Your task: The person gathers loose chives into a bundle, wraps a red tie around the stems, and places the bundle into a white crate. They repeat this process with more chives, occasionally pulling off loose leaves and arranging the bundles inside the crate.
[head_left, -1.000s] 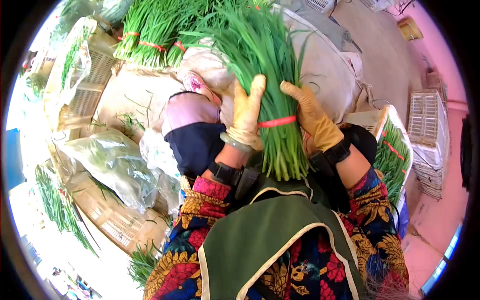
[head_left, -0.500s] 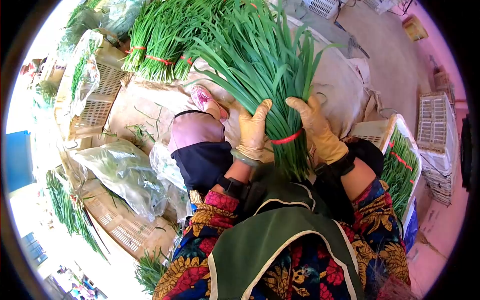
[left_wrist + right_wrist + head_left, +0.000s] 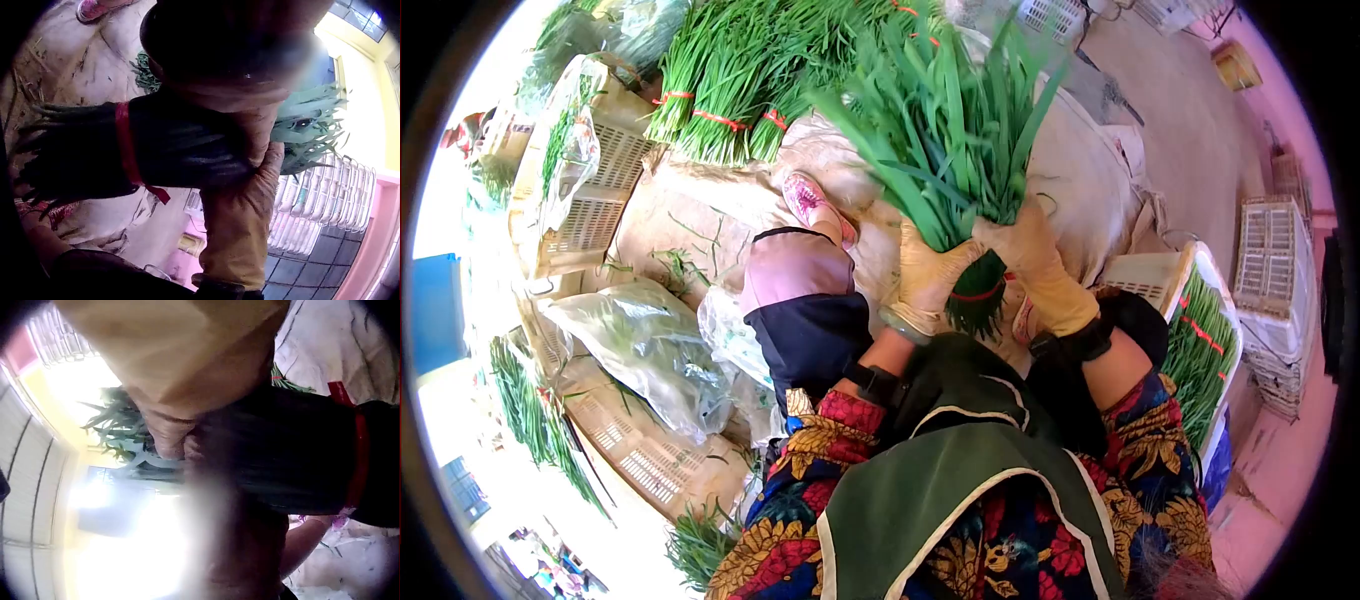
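A large bunch of Chinese chives, tied with a red band, stands nearly upright above the lap in the head view. Around its left side curl the fingers of my yellow-gloved left hand. My right hand, gloved the same way, grips the other side, and the thumbs come together on the near face. Both hands hold the stems above the band, which shows clearly in the left wrist view beside the cut ends. In the right wrist view the gloved fingers wrap the dark stems, with the leaf tips beyond.
More tied chive bunches lie at the back. A white-lined crate at the right holds bunches too. Plastic crates and a clear plastic bag are at the left. Stacked white crates stand against the pink wall.
The bunch's leafy top has tipped toward the far side, and its cut ends now show less. My hands have drawn closer together around the stems, with the thumbs meeting.
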Demonstrator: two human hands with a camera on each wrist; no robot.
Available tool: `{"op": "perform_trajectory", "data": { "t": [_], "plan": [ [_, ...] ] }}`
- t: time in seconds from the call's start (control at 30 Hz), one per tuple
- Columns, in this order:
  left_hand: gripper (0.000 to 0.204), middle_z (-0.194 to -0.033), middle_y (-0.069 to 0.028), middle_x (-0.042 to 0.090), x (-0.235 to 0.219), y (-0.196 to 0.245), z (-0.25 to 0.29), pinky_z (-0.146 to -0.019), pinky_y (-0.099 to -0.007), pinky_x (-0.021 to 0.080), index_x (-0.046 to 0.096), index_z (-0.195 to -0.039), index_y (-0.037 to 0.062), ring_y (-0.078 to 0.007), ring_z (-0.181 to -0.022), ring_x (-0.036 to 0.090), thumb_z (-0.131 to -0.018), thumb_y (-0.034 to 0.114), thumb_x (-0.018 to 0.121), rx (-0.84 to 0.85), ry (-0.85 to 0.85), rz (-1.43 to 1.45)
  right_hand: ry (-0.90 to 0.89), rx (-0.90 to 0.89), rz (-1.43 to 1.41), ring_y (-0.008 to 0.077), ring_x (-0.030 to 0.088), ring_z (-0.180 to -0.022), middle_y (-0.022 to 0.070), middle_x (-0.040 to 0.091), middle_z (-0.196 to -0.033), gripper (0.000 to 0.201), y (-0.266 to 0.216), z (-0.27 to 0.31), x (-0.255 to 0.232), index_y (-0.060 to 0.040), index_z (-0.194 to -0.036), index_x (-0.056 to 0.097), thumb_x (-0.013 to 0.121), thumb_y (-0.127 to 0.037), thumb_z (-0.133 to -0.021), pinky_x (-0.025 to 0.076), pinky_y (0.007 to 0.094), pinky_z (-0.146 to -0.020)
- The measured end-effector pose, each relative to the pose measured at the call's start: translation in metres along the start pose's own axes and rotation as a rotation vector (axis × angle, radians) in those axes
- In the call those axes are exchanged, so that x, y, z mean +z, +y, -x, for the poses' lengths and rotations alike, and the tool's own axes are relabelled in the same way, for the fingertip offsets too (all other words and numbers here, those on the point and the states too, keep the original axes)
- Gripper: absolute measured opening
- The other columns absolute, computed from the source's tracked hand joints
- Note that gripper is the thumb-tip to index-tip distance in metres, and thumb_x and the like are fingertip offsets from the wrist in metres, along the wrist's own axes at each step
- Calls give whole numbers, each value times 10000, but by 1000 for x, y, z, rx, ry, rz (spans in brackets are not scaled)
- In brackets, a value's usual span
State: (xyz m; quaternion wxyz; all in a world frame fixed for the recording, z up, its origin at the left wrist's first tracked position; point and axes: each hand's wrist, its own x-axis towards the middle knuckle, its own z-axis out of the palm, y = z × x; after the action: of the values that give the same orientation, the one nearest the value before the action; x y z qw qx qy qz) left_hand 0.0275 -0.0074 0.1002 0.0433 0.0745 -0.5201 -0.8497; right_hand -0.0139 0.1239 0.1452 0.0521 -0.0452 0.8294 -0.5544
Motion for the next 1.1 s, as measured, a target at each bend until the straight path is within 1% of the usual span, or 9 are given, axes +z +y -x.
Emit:
{"op": "perform_trajectory", "data": {
  "t": [0.07, 0.17, 0.2, 0.33, 0.43, 0.73, 0.83, 0.97, 1.1],
  "plan": [
    [361, -1042, -24, 657, 3, 5, -3, -831, -287, 515, 586, -1149, 7, -118, -918, 612, -823, 0, 741, 29, 12, -15, 14, -66, -80, 174, 628, -934, 105, 688, -1034, 567, 7, -3, 1, 33, -1197, 558, 815, -208, -752, 496, 327, -845],
    [234, -1015, -10, 675, 6, 24, -3, -814, -266, 508, 644, -1105, 6, -100, -894, 613, -876, 12, 690, 65, 65, -27, 165, 117, -381, 156, 625, -929, 69, 686, -1039, 482, -18, 3, -3, 19, -1176, 591, 799, -179, -789, 498, 308, -838],
    [229, -1012, -10, 675, 6, 24, -2, -811, -264, 507, 645, -1105, 7, -99, -892, 613, -880, 20, 687, 60, 85, -12, 134, 72, -383, 145, 630, -907, 50, 682, -1052, 363, -12, 1, -8, 2, -1143, 626, 754, -139, -835, 505, 296, -825],
    [220, -1007, -5, 672, -4, 6, -3, -793, -261, 504, 644, -1106, 17, -99, -868, 609, -890, 40, 678, -3, 98, 121, 158, 18, -347, 144, 644, -871, 52, 691, -1015, 255, 0, -4, -14, 9, -1075, 658, 711, -118, -861, 516, 289, -785],
    [223, -1024, -6, 668, -3, 5, -2, -799, -264, 501, 642, -1111, 22, -102, -879, 606, -892, 41, 675, -23, 111, 170, 174, 32, -488, 143, 647, -891, 56, 694, -992, 240, 1, -2, -9, 18, -1068, 662, 693, -114, -870, 521, 282, -805],
    [240, -1059, -10, 657, -10, 2, -3, -816, -271, 497, 639, -1126, 27, -110, -924, 595, -892, 57, 677, -73, 87, 167, 63, -9, -476, 162, 639, -908, 58, 681, -1043, 282, 3, -4, -14, 27, -1107, 647, 698, -122, -873, 519, 289, -818],
    [236, -1070, -17, 655, -7, 5, -2, -819, -272, 496, 641, -1123, 27, -117, -933, 595, -890, 49, 671, -92, 124, 183, 51, 86, -465, 142, 617, -909, 51, 670, -1052, 332, -9, -7, -8, 26, -1130, 632, 725, -146, -862, 513, 289, -804],
    [228, -1065, -22, 656, -12, -3, -3, -823, -277, 497, 642, -1115, 20, -130, -931, 605, -890, 41, 662, -109, 122, 198, -59, 122, -511, 128, 601, -907, 45, 661, -1054, 363, -12, -6, -10, 4, -1144, 626, 748, -170, -850, 511, 285, -799],
    [206, -1031, -17, 660, -14, -6, -3, -823, -274, 497, 645, -1097, 19, -125, -916, 609, -890, 20, 645, -91, 95, 216, -56, 140, -519, 121, 608, -870, 37, 670, -1015, 334, -19, -4, -15, -15, -1128, 637, 743, -140, -837, 510, 280, -774]
  ]
}}
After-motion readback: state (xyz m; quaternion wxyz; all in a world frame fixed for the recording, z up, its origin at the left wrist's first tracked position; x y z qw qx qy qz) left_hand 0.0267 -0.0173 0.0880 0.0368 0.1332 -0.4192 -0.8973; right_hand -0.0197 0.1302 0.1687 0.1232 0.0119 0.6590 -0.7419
